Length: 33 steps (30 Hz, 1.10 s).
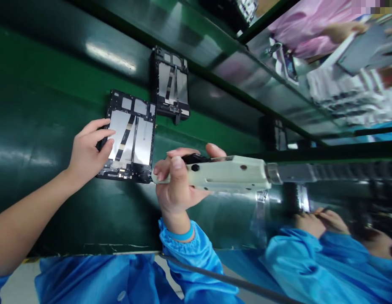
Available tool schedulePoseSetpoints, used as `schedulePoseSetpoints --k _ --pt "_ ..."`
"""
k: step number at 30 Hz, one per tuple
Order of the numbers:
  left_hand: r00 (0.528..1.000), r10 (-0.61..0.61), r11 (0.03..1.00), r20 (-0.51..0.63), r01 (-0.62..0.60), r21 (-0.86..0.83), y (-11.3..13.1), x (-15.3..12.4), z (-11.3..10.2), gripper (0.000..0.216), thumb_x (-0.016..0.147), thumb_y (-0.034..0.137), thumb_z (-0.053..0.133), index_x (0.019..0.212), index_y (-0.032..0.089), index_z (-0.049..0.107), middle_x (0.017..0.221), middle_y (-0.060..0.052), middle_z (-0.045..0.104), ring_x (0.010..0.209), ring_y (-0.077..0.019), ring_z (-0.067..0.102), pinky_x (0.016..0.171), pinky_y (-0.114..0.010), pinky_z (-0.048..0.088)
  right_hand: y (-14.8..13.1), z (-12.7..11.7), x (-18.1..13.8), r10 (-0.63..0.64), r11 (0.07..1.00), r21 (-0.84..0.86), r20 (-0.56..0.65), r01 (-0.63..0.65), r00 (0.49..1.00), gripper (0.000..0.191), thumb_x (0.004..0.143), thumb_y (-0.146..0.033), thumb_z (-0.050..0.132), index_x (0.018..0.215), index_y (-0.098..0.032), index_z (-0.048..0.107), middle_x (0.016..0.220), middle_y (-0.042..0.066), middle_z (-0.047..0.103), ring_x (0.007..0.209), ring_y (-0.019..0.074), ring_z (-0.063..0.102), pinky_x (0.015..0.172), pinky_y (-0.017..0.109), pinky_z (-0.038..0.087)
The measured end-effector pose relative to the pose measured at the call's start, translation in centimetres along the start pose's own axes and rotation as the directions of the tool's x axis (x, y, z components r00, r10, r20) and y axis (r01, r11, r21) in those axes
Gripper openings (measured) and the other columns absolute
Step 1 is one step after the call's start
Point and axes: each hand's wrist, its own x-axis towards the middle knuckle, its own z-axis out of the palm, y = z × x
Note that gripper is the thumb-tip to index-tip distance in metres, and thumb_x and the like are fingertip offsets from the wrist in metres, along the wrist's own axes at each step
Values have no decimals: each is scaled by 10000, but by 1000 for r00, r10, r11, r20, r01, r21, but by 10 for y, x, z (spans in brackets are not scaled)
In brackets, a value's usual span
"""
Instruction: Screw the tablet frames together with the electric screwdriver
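Observation:
My right hand (175,181) is wrapped around a pale green electric screwdriver (227,174), which lies nearly level. Its tip end meets the lower right corner of an opened tablet (143,141). Silver battery panels, a slanting ribbon cable and a small circuit board show inside the tablet's black frame. At the tablet's left edge rests my left hand (88,152), fingers stretched and apart, their tips touching the frame and panel. Whether a screw sits under the screwdriver tip is hidden.
Behind stands a stack of similar opened tablets (172,84) on the green bench (56,118). A metal shelf rail (211,55) runs across the back. At right, a co-worker's blue sleeves (297,261) and hands are close by. A dark cable (227,278) crosses my lap.

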Motion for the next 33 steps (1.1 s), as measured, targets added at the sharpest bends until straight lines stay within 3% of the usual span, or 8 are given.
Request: schedulePoseSetpoints --k 12,16,19,23,26,29,33 --pt "1000 -17 1000 -10 17 -24 1 -2 4 240 1018 255 636 1138 176 829 1417 -96 751 1296 -280 726 1151 -475 605 4 -11 -13 35 997 -78 148 -23 988 446 1000 -205 730 1364 -354 519 897 -82 676 475 72 574 440 237 511" --pt "995 73 997 -64 -73 -10 -6 -6 5 216 1032 233 644 1132 144 814 1391 -144 748 1263 -283 735 1129 -474 620 7 -14 -20 55 996 -78 191 -40 980 486 987 -172 745 1376 -350 515 879 -78 688 490 87 590 485 259 544" --pt "970 216 972 -108 -203 115 -1 -13 2 186 1043 197 625 1079 147 801 1315 -161 761 1308 -327 691 1113 -529 625 14 -9 -24 54 998 -25 209 -50 976 489 971 -129 746 1368 -329 542 889 -66 706 517 91 611 484 245 547" --pt "906 407 879 120 -424 219 22 -41 8 214 1049 126 569 1106 144 774 1152 -124 779 1251 -305 674 1075 -464 639 21 3 -22 120 987 86 180 -138 976 407 955 -152 771 1281 -302 580 864 -61 725 499 97 620 446 231 535" --pt "856 436 792 277 -512 334 34 -69 18 241 1048 167 594 1225 115 748 1287 -151 754 1267 -334 671 1081 -487 637 17 2 -10 215 955 189 78 -226 973 382 945 -176 791 1242 -294 582 841 -74 741 448 89 593 440 238 530" --pt "838 397 699 374 -540 468 31 -86 24 406 1008 156 623 1409 149 684 1480 -174 678 1345 -379 650 1087 -536 630 12 -16 9 197 962 201 -56 -183 979 419 909 -173 829 1241 -271 593 850 -56 769 438 98 597 447 259 530" --pt "825 386 655 413 -560 507 20 -85 19 468 958 57 609 1416 130 669 1461 -194 680 1397 -408 635 1096 -539 635 16 -55 26 80 995 75 -128 -71 988 447 867 -211 870 1218 -253 597 823 -40 766 433 116 604 442 280 533"
